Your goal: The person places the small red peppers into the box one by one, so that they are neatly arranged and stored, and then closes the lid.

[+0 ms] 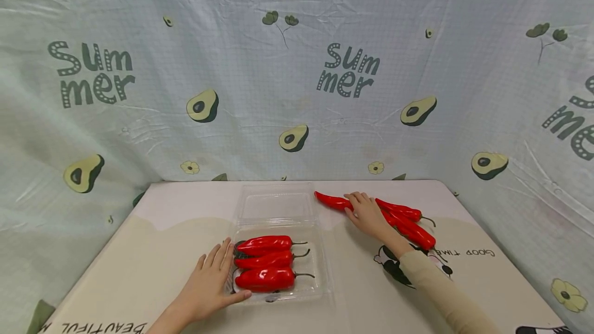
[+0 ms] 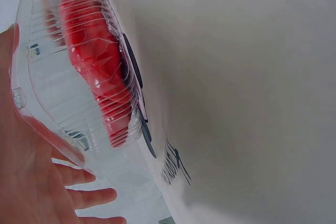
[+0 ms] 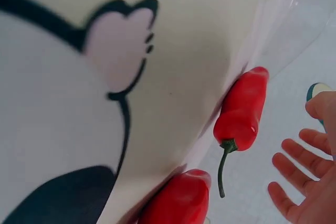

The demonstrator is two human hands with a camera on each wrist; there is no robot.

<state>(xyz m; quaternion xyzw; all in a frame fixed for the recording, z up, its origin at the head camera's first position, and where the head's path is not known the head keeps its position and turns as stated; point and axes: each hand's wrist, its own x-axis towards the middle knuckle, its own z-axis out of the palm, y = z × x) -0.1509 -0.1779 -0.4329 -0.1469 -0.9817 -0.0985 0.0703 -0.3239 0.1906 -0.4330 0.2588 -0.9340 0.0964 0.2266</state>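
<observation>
Three red peppers (image 1: 266,279) lie side by side in the base of a clear plastic clamshell box (image 1: 312,286), their stems pointing right. The left hand (image 1: 206,285), fingers straight and spread, touches the left side of the box. In the left wrist view, a pepper (image 2: 100,61) shows through the ribbed clear wall. Over at the right, the right hand (image 1: 368,215) is over loose red peppers on the table, with loosely spread fingers and nothing held. One pepper (image 1: 333,201) extends left from beneath it. In the right wrist view, the hand (image 3: 315,166) is apart from the nearest pepper (image 3: 244,108).
The box's clear lid (image 1: 277,205) is folded back behind the base. Beside the right hand lie more peppers, one (image 1: 403,211) at the back and another (image 1: 415,233) nearer the front. A printed curtain (image 1: 250,66) hangs behind the table (image 1: 153,251).
</observation>
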